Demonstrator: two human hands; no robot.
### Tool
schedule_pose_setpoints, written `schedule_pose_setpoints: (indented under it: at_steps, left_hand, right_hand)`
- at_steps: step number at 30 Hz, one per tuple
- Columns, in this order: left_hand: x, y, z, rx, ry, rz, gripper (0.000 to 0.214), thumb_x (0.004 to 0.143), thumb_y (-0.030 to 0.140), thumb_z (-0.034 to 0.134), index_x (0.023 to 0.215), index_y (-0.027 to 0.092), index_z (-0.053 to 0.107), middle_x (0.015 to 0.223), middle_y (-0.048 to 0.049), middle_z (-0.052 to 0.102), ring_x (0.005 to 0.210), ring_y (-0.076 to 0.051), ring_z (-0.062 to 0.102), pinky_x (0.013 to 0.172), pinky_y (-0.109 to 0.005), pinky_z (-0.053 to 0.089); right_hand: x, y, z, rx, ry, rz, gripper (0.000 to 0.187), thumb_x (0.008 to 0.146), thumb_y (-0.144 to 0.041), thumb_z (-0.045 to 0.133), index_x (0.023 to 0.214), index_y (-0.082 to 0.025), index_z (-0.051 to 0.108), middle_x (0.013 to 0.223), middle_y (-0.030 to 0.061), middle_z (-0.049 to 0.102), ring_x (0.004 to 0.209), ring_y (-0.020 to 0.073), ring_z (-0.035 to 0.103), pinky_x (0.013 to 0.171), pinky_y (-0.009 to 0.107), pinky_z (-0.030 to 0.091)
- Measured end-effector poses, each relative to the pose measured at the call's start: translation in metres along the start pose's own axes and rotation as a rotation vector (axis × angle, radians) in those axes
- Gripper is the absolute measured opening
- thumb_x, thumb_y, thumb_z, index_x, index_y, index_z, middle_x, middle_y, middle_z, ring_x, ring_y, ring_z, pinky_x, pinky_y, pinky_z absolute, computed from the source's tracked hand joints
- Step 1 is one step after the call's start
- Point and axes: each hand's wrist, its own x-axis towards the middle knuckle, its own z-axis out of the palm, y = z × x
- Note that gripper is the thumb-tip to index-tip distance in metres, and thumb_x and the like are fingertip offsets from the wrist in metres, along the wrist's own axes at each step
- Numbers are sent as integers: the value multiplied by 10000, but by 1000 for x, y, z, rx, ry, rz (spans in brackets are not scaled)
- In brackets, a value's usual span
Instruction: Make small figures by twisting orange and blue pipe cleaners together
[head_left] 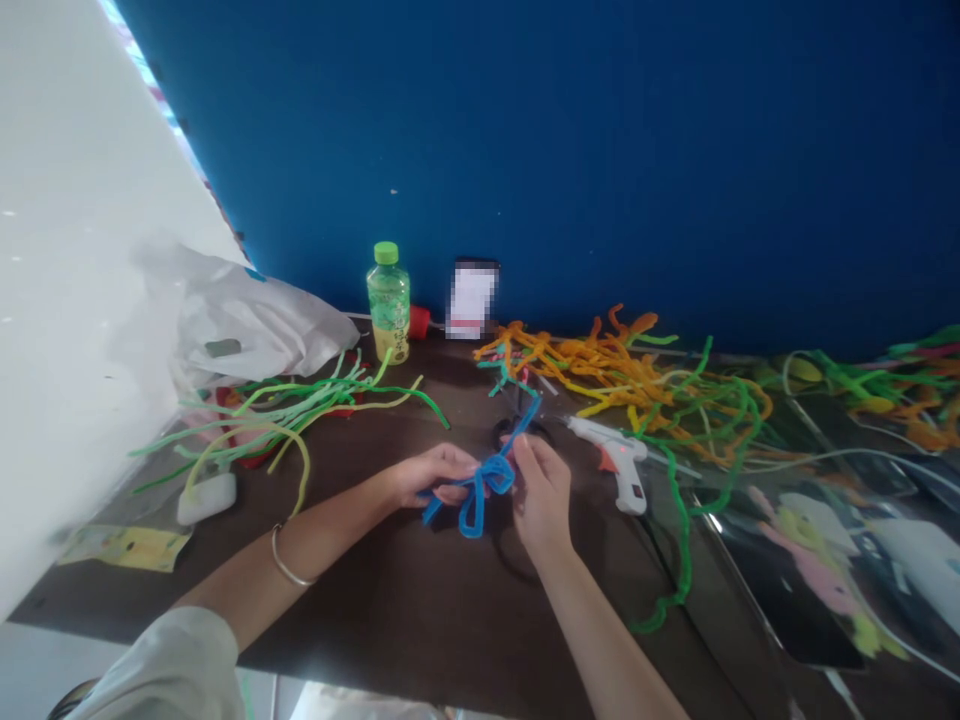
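Note:
A blue pipe cleaner (472,522), bent into a bow-like shape with loops and loose ends, is held above the dark table between my two hands. My left hand (433,474) pinches it from the left, thumb and fingers closed near the central knot. On the other side, my right hand (541,490) grips it with thumb and fingertips at the right loop. One straight blue end points up and away past my right fingers. Behind the hands lie scissors (546,432), partly hidden by my right hand.
A white glue gun (621,452) lies right of my hands, its cord trailing forward. Orange pipe cleaners (592,365) pile up behind it; green ones (330,390) lie at left. A bottle (388,305) and a phone (472,300) stand at the back. A tablet (780,590) lies right.

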Motion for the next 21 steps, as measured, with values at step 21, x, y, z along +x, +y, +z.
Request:
schedule_pose_setpoints:
  at_steps: [21]
  left_hand:
    - [0,1,1,-9,12,2,326,691,374,634,720,49,634,357,61,333,328,-15,213,374,-188,101]
  right_hand:
    - [1,3,0,46,-15,36,333,682,-505,611,739,-177,629,570,-34,497,460,68,414,412,184,326]
